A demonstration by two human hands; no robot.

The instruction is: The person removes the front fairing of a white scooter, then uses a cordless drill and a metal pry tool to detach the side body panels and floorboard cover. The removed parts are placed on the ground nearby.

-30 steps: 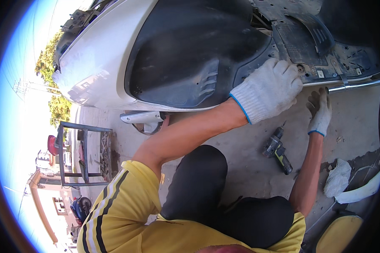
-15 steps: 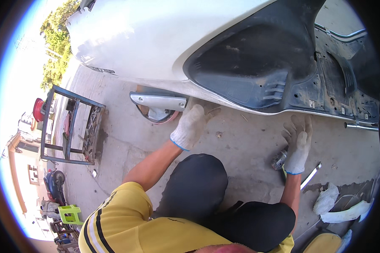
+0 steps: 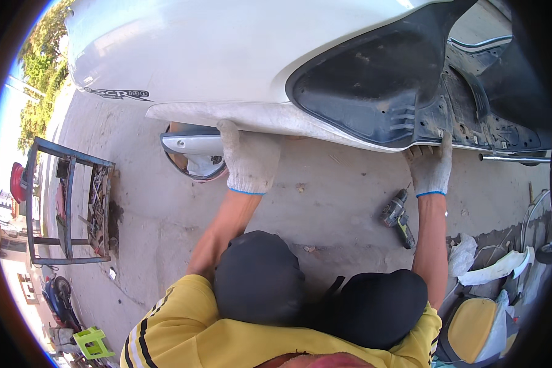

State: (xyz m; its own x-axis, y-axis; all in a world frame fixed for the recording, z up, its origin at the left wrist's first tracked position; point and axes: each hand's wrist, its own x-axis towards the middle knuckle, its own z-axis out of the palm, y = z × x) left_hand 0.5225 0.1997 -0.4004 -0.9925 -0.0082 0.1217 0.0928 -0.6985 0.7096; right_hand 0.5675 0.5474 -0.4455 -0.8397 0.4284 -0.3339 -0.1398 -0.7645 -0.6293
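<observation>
Nearest among the loose things is the cordless drill [image 3: 398,218], lying on the concrete. Just beyond it and slightly to its right, the gloved right hand [image 3: 432,168] is palm up, its thumb over the edge of the black footboard [image 3: 432,126] and its fingers tucked beneath, so it looks clamped on that rim. Beyond the drill and well to its left, the gloved left hand [image 3: 251,162] sets its thumb at the lower lip of the white scooter shell [image 3: 214,55]; its fingers are hidden, so whether it is closed cannot be told. The shell and footboard stretch across beyond the drill, to both its sides. They look like moulded plastic: probably stiff, awkward more by breadth than weight, slick on the painted face and prone to scratching or cracking at thin edges. The lower lip, held at two spread points, seems the surest hold. Farther off, far left of the drill, stands a metal frame [image 3: 72,260].
</observation>
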